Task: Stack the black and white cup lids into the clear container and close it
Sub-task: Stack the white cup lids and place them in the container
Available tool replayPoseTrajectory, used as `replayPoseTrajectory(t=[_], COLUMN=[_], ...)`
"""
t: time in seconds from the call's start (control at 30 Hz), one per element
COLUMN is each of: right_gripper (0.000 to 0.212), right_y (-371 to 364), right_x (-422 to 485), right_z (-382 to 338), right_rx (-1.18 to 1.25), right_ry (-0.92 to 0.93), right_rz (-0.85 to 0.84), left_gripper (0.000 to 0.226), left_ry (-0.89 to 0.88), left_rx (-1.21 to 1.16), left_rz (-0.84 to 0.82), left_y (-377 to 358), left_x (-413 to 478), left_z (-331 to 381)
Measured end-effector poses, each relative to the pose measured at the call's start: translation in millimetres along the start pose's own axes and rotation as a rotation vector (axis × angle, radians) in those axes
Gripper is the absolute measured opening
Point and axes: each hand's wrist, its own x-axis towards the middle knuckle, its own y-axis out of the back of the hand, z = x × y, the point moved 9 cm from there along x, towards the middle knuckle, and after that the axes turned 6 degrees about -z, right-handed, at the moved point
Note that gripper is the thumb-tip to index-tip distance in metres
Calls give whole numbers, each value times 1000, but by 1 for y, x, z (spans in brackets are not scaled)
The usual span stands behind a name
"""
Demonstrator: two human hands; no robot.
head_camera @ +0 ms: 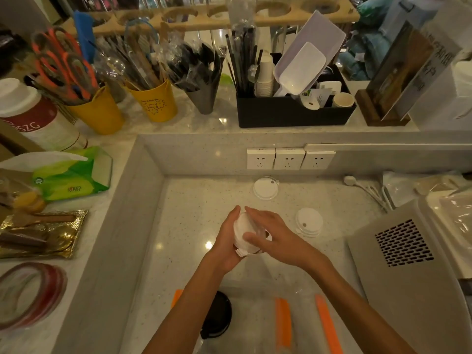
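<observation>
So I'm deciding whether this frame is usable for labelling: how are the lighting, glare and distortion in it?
Head view: dim, warm yellowish light; small glare spots on the speckled counter, one beside the left hand; wide-angle bending curves the wooden rack and the edges; the white lids held between the left hand and right hand look soft and washed out; the clear container at the bottom is hard to make out.

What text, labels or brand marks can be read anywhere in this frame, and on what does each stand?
"SZG": on the red and white canister at far left; any letter before it is unclear.
Logo on the green tissue pack: too blurred to read.
Flower print with small text on the yellow cup: too small.
Large characters on the standing sign: too skewed to read.
</observation>
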Motion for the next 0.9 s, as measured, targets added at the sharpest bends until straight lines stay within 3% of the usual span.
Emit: replayPoseTrajectory(t=[0.07, 0.17, 0.43, 0.77, 0.9], right_gripper=[68, 58, 74, 83, 95], right_y=[19, 53, 60, 60, 57], right_x=[17, 64, 158, 158, 143], right_z=[16, 45, 114, 128, 102], right_rx=[-30, -302, -925, -783, -275], right_ry=[-56, -146, -289, -382, -409], right_rz=[69, 120, -163, -112, -51], left_gripper=[48, 37, 38, 36, 33], left_ry=[-20, -6, -38, -63, -96], left_rx=[-90, -248, -425, -426, -337], left_rz=[54, 142, 110, 158, 201], left_y=[8, 22, 49, 62, 63], left_x=[6, 11, 11, 6, 4], left_z=[2, 3, 5, 15, 21])
